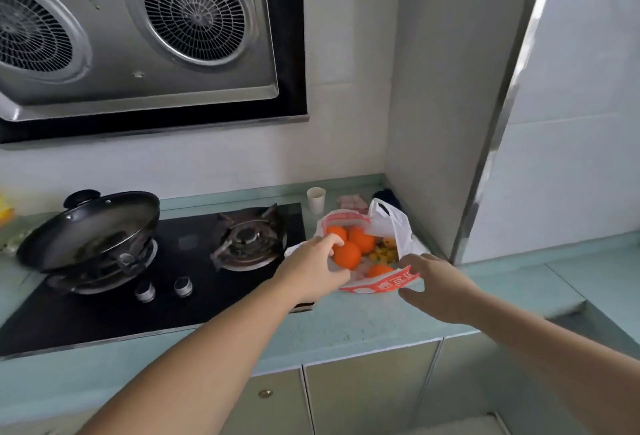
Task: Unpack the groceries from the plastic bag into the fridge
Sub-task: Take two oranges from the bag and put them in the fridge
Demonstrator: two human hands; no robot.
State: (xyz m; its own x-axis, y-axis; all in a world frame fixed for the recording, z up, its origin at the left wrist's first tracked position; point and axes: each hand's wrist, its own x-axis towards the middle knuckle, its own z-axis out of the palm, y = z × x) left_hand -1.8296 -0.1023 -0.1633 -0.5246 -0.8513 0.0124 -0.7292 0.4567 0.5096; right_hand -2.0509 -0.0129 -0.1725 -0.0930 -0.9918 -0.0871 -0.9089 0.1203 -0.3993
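A white and red plastic bag [388, 223] lies open on the pale green counter, right of the stove. Inside it are several oranges and some small yellow pieces [381, 254]. My left hand [311, 270] reaches into the bag, its fingers and thumb curled around the nearest orange [348, 256]. My right hand [438, 287] pinches the bag's near red-printed rim [384, 284] between thumb and fingers. The fridge is not in sight.
A black gas hob [194, 261] sits left of the bag, with a lidded wok [90, 230] on its left burner. A paper cup [316, 199] and a pink packet [353, 202] stand behind the bag. A tiled wall corner [485, 157] rises at right.
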